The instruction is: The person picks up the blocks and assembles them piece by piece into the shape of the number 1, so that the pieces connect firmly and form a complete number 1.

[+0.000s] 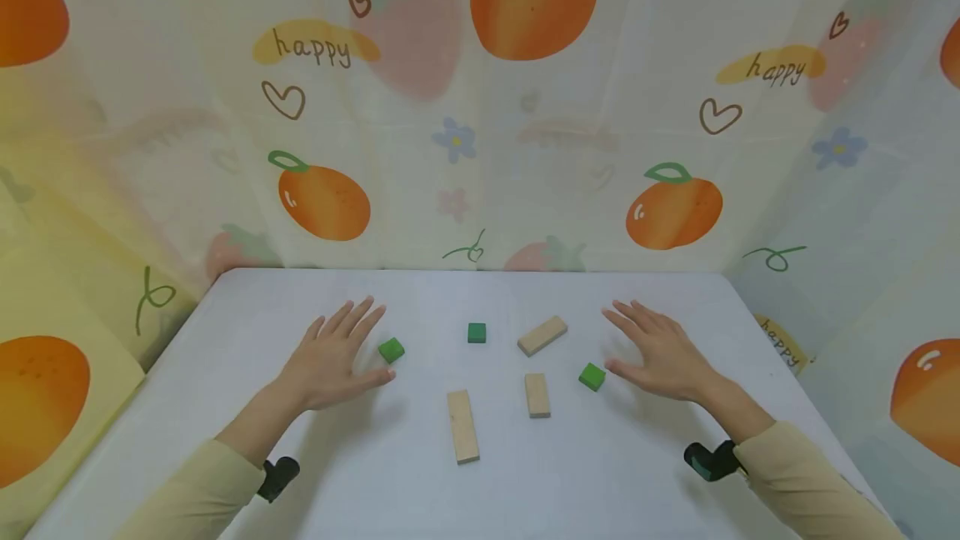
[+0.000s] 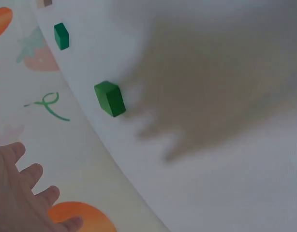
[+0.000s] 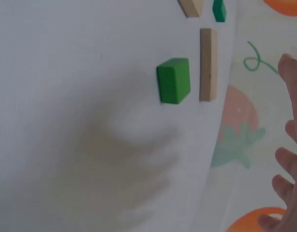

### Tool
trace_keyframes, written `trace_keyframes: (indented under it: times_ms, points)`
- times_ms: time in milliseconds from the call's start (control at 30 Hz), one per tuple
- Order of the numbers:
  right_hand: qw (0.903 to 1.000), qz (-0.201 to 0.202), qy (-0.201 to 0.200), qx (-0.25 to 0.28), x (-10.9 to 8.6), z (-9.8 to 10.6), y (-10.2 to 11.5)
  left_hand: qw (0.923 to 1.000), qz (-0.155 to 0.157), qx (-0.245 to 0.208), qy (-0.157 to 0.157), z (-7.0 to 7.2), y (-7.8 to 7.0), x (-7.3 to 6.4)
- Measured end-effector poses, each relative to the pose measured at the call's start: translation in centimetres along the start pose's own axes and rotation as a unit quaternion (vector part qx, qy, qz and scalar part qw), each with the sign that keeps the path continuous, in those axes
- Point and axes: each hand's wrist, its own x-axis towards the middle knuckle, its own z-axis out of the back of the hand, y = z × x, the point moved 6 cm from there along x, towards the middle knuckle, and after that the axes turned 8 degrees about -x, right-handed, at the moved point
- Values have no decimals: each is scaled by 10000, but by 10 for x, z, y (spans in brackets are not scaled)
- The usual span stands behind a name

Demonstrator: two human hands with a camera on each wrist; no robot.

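Note:
My left hand is held over the left side of the white table with fingers spread, holding nothing. Closest to it is a green cube, also seen in the left wrist view as a green block. My right hand hovers on the other side, fingers apart and bare. Just off its thumb sits another green cube. A darker green cube lies at the back middle. Between the hands are three plain wooden blocks: a long one, a short one and a slanted one.
The white table ends at a back edge against a hanging cloth printed with fruit and flowers. Cloth also hangs at both sides. Dark wrist cameras, one at the left cuff and one at the right cuff, hang below the sleeves.

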Motion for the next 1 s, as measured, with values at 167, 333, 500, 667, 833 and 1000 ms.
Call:
trace_keyframes:
  times_ms: [167, 333, 500, 667, 833, 1000]
  points:
    - [9995, 163, -108, 240, 1, -3, 10, 9993, -255, -152, -228, -9, -9, 3]
    - [9985, 269, -257, 394, 3, -7, 21, 9976, -420, -471, -299, -17, -18, 5]
    - [9980, 295, -301, 463, 6, -13, 31, 9955, -476, -780, -235, -24, -28, 6]
    - [9980, 221, -133, 583, 8, -18, 39, 9915, -613, -1128, -228, -31, -36, 8]
    - [9967, 302, -61, 746, 9, -22, 49, 9845, -655, -1625, -58, -40, -43, 9]
    - [9942, 361, 56, 1008, 9, -27, 57, 9792, -746, -1875, 202, -46, -51, 10]
